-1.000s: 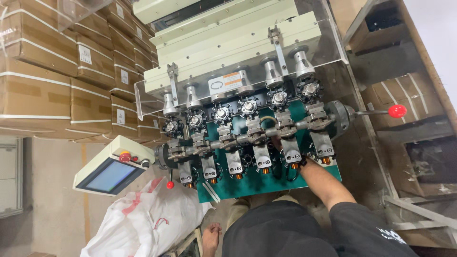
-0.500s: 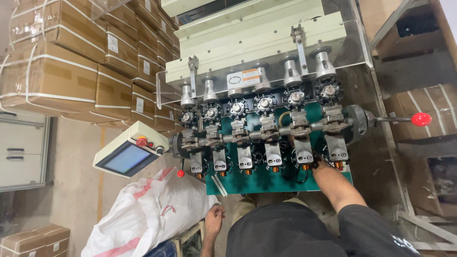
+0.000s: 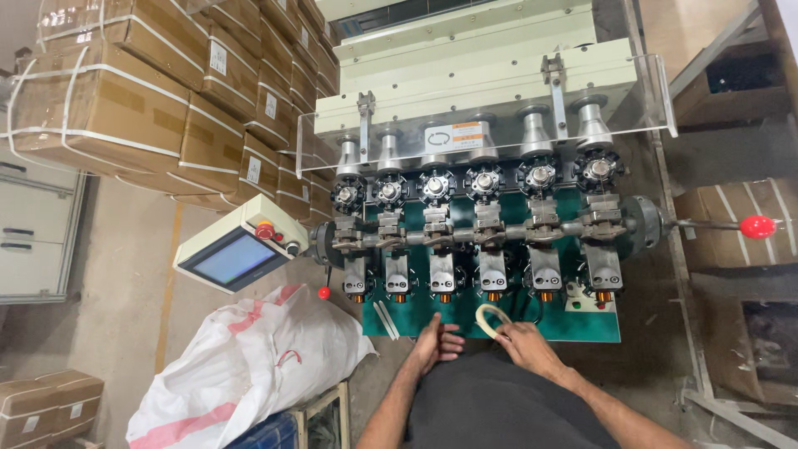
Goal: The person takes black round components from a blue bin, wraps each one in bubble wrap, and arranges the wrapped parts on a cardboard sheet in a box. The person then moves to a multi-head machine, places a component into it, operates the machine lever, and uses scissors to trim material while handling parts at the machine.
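**Hands at the front edge of a six-station machine**

Head view: a person's right hand (image 3: 525, 342) pinches a pale, flat loop of band (image 3: 492, 319), fingers closed on its lower end, the loop rising over the near edge of the green bed (image 3: 582, 326). The left hand (image 3: 434, 341) rests just beside it at the same edge, fingers together and extended, holding nothing that can be made out. Open room is scant: the row of winding heads (image 3: 480, 270) stands just behind the hands, a white sack (image 3: 249, 357) crowds the left, and a red-knobbed lever (image 3: 755, 226) juts right. A touchscreen control box (image 3: 237, 249) sits at the machine's left, and strapped cardboard boxes (image 3: 125, 100) are stacked beyond it. The person's torso hides the bed's front underside; both forearms are cut off at the bottom of the frame.
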Demonstrator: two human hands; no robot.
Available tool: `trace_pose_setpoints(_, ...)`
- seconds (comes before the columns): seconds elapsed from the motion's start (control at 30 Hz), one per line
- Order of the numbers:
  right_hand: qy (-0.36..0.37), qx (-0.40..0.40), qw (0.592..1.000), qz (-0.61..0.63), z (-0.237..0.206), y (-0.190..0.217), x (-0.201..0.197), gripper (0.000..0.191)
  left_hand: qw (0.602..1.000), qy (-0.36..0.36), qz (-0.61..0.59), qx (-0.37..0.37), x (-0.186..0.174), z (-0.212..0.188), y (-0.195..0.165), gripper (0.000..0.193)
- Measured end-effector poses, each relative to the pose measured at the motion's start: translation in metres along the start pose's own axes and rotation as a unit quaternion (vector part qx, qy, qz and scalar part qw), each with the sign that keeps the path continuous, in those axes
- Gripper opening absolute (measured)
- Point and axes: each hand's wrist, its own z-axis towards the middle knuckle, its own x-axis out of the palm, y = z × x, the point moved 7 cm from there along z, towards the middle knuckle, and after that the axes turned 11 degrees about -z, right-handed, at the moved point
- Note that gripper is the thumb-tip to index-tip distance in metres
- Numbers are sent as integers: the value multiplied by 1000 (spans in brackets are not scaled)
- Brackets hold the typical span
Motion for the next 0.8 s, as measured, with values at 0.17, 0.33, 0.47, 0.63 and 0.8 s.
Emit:
trace_pose_setpoints(0.17, 142, -8, 978, 156, 17, 35, 9, 21, 989, 129, -50, -51, 29, 3, -11, 85)
trace_pose_setpoints(0.33, 103, -115, 986, 54, 46, 96, 7, 27, 968, 199, -149, 13, 10, -9, -51, 70)
trace_pose_setpoints(0.47, 46, -151, 987, 29, 66, 130, 14, 28, 962, 236, -129, 39, -26, -30, -72, 63)
trace_pose_setpoints(0.63, 98, -57, 991, 71, 85, 148, 43, 27, 967, 218, -111, 74, -82, -54, -83, 45)
trace_pose_setpoints(0.8, 64, -55, 996, 38, 95, 176, 54, 27, 972, 197, -64, 108, -115, -57, -93, 33)
